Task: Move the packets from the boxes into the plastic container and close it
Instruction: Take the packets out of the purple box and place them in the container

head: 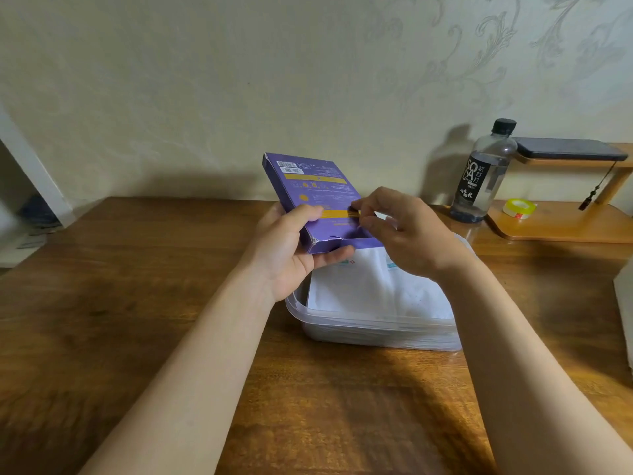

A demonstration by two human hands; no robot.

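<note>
— Above the plastic container (359, 320), which step is in hand?
— Emptying a box, I'd judge. The purple box (315, 190) is held tilted over the container, with its near end lowest. The left grip (291, 248) grasps that near end, thumb on the printed face and fingers underneath. The right grip (411, 234) pinches the box's right edge by a yellow band. I can't tell whether it has a tab or a packet's corner.
— And the packets?
— White packets (370, 289) lie flat in the container, which sits open on the bench (137, 303) just beneath both hands. I can't make out a lid.
— So what does the next move call for?
— The near flap looks tucked shut, so probably opening the box while the left grip steadies it. Then the contents can slide out onto the stack.
— Room to move?
— There's plenty to the left and on the near side of the bench. To the right, a bottle (483, 176) stands near the container's far corner, beside a wooden stand (561, 228) carrying a tape roll (519, 208). A wide swing of the right arm could tip the bottle. The stack lies close to the container's low rim, so new packets should go in flat.
</note>
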